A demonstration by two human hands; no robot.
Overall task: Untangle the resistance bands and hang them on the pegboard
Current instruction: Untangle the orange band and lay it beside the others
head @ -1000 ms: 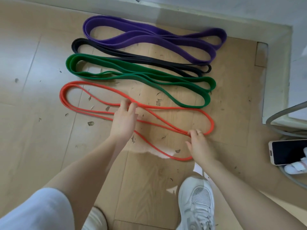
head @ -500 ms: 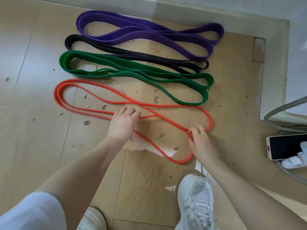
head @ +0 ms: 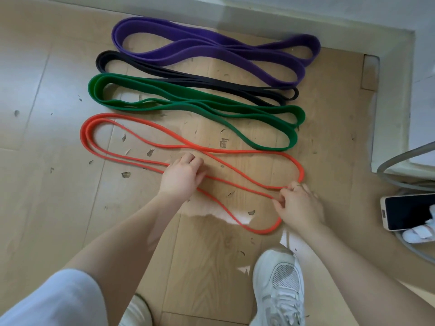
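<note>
Lying in four rows across the upper middle of the frame are the resistance bands, each folded into long loops on the wooden floor [head: 47, 208]. From the left, the rounded ends are staggered: the orange band [head: 141, 124] starts furthest left in the lowest row, then the green band [head: 164, 90] above it, the black band [head: 188, 77] next, and the purple band [head: 188, 36] highest, near the pale baseboard [head: 306, 22]. Small dark scraps dot the floor between the green and orange rows.

At lower left a white trouser leg [head: 54, 300] fills the corner. Just left of center, the left hand [head: 181, 176] reaches down with fingers curled, gripping strands of the orange band where its loops cross. Right of center, the right hand [head: 299, 205] pinches the orange band near its right-hand bend, thumb and fingers closed on a strand, while another loop of the same band curves beneath the wrist. Below it, at the bottom edge, stands a white sneaker [head: 280, 285].

At the far right edge a phone [head: 407, 211] with a dark screen lies on the floor, partly covered by something white, with grey cables [head: 400, 158] curving around it.
</note>
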